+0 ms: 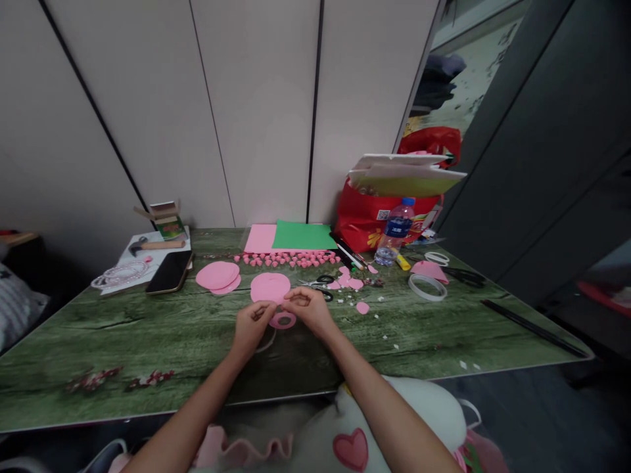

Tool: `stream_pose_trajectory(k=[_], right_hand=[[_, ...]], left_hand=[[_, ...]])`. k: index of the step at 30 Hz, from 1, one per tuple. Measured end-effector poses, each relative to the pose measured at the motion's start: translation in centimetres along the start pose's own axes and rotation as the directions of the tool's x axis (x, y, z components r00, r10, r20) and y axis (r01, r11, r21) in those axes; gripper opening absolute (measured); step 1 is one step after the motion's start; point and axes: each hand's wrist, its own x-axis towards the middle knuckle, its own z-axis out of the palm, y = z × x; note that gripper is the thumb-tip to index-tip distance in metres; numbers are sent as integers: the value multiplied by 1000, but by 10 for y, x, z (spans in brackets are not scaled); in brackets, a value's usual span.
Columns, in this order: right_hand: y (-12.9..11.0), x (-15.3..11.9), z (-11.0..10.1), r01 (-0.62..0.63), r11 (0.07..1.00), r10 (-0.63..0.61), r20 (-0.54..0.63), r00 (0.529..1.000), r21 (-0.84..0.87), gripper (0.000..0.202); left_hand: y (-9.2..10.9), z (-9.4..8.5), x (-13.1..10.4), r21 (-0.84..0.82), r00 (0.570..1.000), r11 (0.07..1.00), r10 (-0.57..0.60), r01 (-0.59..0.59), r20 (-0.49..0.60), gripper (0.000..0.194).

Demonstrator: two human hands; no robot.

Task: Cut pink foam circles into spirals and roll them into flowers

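My left hand [254,324] and my right hand [311,311] meet near the front middle of the table, fingertips pinched close together. What lies between the fingertips is too small to make out. Just under them is a pink ring [282,321] with a round hole; whether the fingers grip it I cannot tell. Pink paper circles [270,286] with scalloped edges lie right behind the hands. Beside my right hand rest black-handled scissors [324,294], partly hidden by it. A thin white loop [267,341] shows near my left wrist.
Further pink circles [217,276] and a phone [170,272] lie left, near a hammer [156,246]. Small pink pieces [288,260] line up before green paper [303,235]. Right are pink scraps [348,279], a water bottle [396,233], a red bag [357,217] and white tape [427,288].
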Motion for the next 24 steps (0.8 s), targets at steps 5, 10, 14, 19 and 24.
stream_pose_trajectory(k=[5,10,14,19,24], right_hand=[[0,0,0,-3,1000,3,23,1000,7,27],[1,0,2,-16,999,15,26,1000,30,30],[-1,-1,3,-1,1000,0,36,999,26,27],[-2,0,2,12,1000,-13,19,1000,24,25],[0,0,1,20,1000,-20,-12,1000,-14,28]], left_hand=[[0,0,0,29,1000,1000,9,-9,10,19],[-1,0,0,11,1000,1000,16,-16,-22,19],[-1,0,1,-2,999,1000,1,-1,-38,18],[2,1,0,1,1000,1000,5,-5,-18,18],[0,0,0,21,1000,1000,12,-12,-1,19]])
